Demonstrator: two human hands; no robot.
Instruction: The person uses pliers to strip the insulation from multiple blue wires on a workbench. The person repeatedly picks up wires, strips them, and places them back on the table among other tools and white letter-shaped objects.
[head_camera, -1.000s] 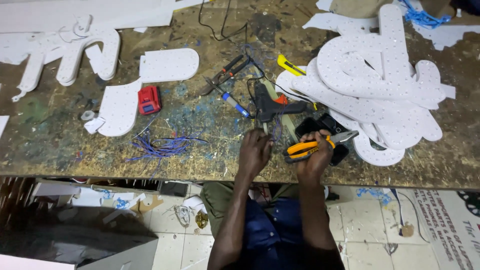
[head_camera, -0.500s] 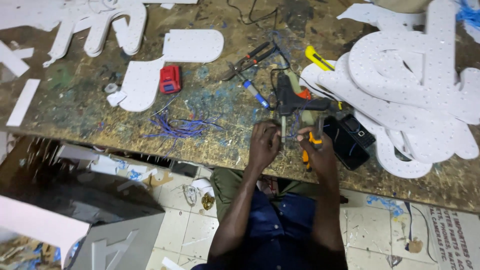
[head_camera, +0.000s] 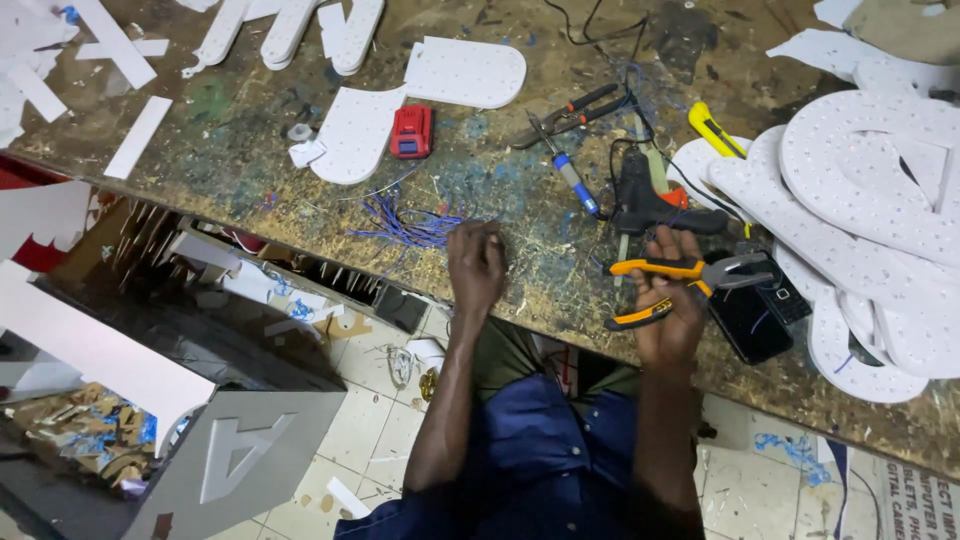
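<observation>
gripping orange-handled pliers near the workbench's front edge, the right hand stays clenched on them, the left hand curled beside blue wires, its hold unclear.

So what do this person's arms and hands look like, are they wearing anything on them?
Both forearms are bare: no gloves, and no watch, rings or bands that show on the left hand or the right hand. A dark blue garment covers the body below; the sleeves end above the forearms.
</observation>
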